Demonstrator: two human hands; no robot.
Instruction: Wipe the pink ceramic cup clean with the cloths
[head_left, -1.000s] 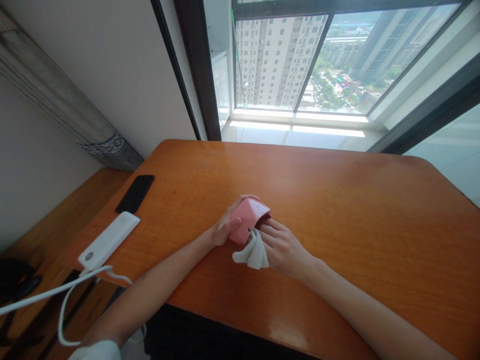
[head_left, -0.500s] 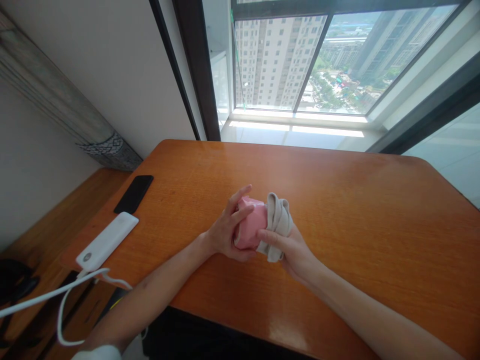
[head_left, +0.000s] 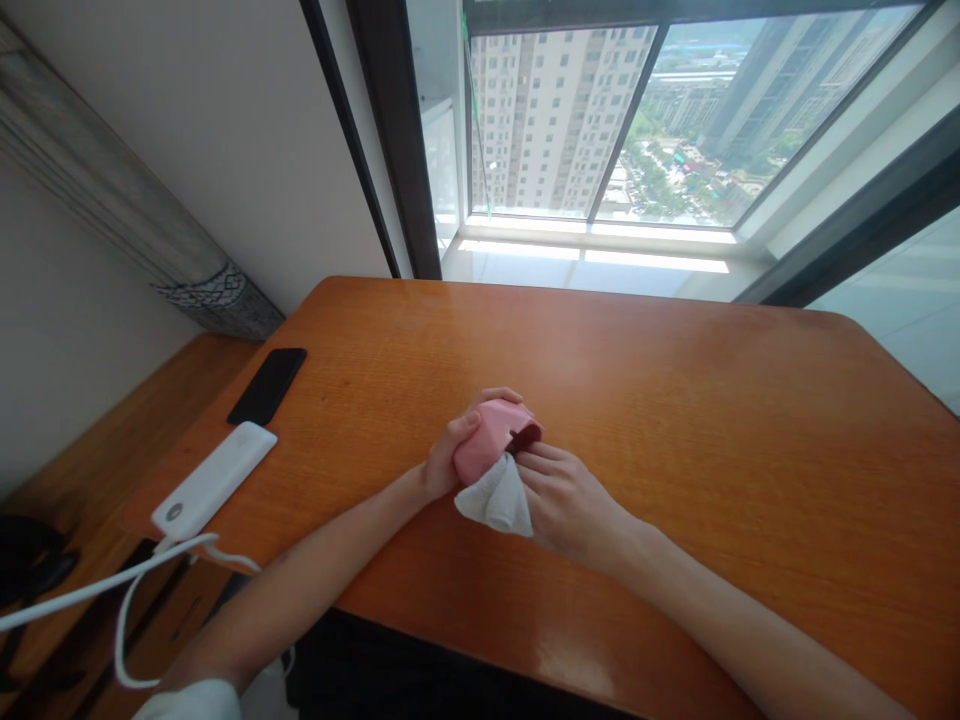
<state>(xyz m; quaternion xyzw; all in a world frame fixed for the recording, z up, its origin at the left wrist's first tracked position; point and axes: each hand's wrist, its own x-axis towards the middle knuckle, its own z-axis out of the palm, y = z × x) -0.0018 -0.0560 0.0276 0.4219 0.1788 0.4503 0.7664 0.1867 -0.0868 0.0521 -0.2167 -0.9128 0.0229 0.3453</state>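
Note:
A hollow pink container (head_left: pixel 484 440) with faceted sides is tipped on its side above the table, its dark opening turned towards my right hand. My left hand (head_left: pixel 454 450) is wrapped round its left and far side, thumb on top. At the opening, my right hand (head_left: pixel 566 495) has its fingertips partly out of sight at the rim. It grips a light grey cloth (head_left: pixel 499 500), whose loose end hangs below the container on the near side. Whether some of the cloth is inside the container I cannot tell.
The brown wooden table (head_left: pixel 712 450) spreads out under both hands. On its left side lie a black phone (head_left: pixel 268 386) and a white power bank (head_left: pixel 215 480) with a white cable (head_left: pixel 97 597) running off the edge. Beyond the far edge is a window (head_left: pixel 600 130).
The pink container has turned so that its opening shows on the right. My right hand has moved from beside it to its mouth, and the bunched cloth now hangs loosely below.

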